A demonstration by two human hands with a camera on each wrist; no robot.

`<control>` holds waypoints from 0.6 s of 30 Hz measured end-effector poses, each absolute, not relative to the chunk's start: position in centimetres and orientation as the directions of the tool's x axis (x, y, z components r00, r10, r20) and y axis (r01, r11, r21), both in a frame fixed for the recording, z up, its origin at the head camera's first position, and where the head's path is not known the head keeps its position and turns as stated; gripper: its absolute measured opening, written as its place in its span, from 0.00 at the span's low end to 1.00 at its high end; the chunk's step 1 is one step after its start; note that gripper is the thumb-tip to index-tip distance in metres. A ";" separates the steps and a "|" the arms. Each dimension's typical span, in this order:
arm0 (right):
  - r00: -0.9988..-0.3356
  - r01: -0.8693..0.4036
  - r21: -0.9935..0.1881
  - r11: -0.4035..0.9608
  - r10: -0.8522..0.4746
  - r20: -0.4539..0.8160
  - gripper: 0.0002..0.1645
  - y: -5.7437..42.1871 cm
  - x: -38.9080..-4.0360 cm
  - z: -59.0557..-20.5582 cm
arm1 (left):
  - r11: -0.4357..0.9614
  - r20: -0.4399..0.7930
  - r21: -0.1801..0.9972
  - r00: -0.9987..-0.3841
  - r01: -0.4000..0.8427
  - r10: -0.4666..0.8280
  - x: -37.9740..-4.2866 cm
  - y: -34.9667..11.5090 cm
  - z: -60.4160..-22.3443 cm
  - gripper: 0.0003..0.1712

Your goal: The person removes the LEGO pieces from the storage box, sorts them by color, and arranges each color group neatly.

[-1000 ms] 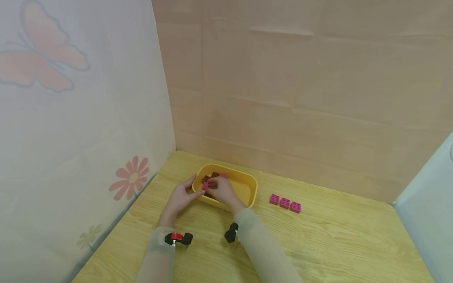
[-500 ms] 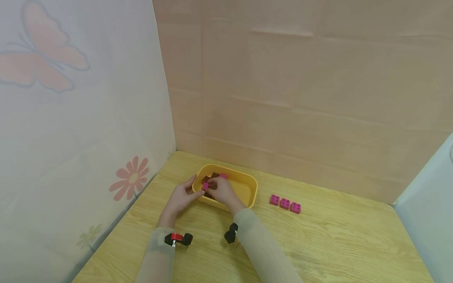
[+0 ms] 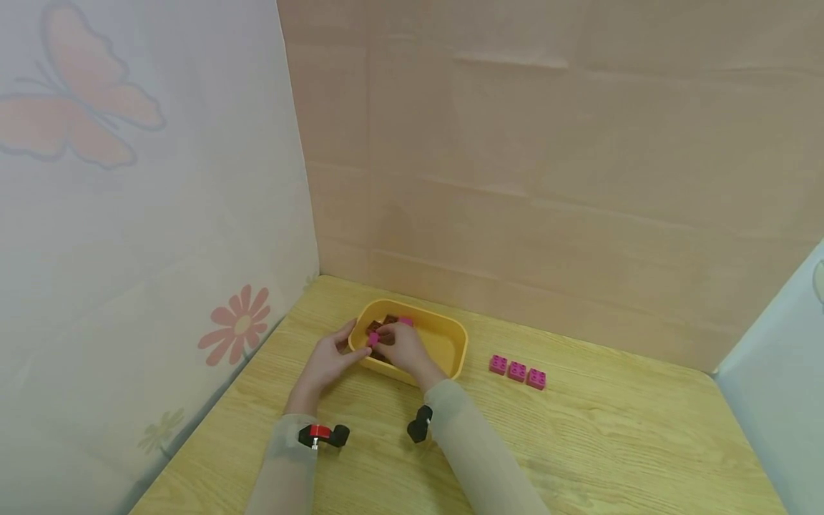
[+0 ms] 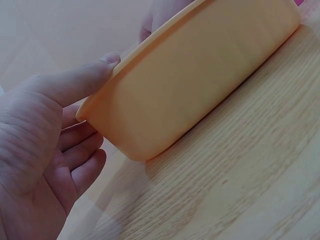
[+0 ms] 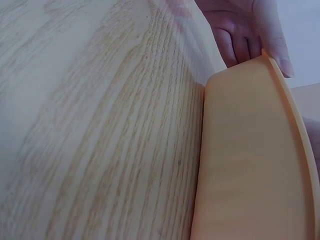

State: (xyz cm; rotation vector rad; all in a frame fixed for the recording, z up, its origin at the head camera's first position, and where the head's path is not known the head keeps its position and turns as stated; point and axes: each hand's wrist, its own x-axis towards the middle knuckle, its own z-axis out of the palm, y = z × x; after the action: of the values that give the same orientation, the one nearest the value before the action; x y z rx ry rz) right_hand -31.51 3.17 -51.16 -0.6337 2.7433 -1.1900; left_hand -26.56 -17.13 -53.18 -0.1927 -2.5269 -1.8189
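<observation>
A yellow plastic tub [image 3: 450, 346] stands on the table near the back left. My left hand [image 3: 327, 360] grips its left end, with the thumb over the rim and the other fingers curled outside the wall [image 4: 170, 95], as the left wrist view shows. Reaching inside at the left half, my right hand [image 3: 405, 350] pinches a small pink toy brick [image 3: 373, 339] between thumb and fingers. Around those fingers lie brown bricks [image 3: 390, 319] and another pink brick [image 3: 405, 322]; part of them is hidden by the hand. The tub's wall hides most of the right hand in the right wrist view.
Three pink studded bricks [image 3: 517, 370] sit in a row on the wooden table [image 3: 618, 429], right of the tub. A beige wall covering [image 3: 547, 179] rises behind the table, and a flower-printed one [image 3: 193, 214] runs along the left.
</observation>
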 end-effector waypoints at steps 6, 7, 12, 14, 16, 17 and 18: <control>-0.914 -0.329 -0.735 0.593 -0.394 0.091 0.19 3.3 -31.6 -51.3 | 0.310 0.092 0.944 -0.992 0.115 0.087 -26.6 -17.2 -53.4 0.50; -0.916 -0.325 -0.742 0.586 -0.390 0.094 0.19 3.3 -31.6 -51.3 | 0.311 0.092 0.943 -0.992 0.114 0.086 -26.7 -17.2 -53.5 0.50; -0.927 -0.311 -0.773 0.553 -0.355 0.119 0.19 3.4 -31.5 -51.1 | 0.326 0.095 0.938 -0.992 0.118 0.087 -26.9 -17.4 -53.6 0.50; -0.933 -0.304 -0.782 0.544 -0.337 0.128 0.19 3.4 -31.4 -50.9 | 0.325 0.100 0.937 -0.991 0.125 0.093 -27.0 -17.4 -53.6 0.50; -0.936 -0.302 -0.793 0.529 -0.322 0.142 0.19 3.4 -31.2 -50.8 | 0.320 0.102 0.939 -0.990 0.128 0.096 -27.1 -17.5 -53.6 0.50; -0.937 -0.304 -0.798 0.521 -0.315 0.151 0.19 3.4 -31.2 -50.8 | 0.318 0.104 0.939 -0.990 0.130 0.097 -27.1 -17.5 -53.6 0.49; -0.938 -0.306 -0.804 0.510 -0.308 0.161 0.19 3.5 -31.2 -50.7 | 0.319 0.105 0.939 -0.990 0.132 0.099 -27.1 -17.5 -53.7 0.49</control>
State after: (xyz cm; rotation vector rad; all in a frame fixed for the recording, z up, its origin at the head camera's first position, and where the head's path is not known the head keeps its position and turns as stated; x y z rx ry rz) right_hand -31.17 3.48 -50.71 -0.5541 2.7277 -1.4509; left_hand -27.09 -17.46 -53.67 -0.2207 -2.5281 -1.8034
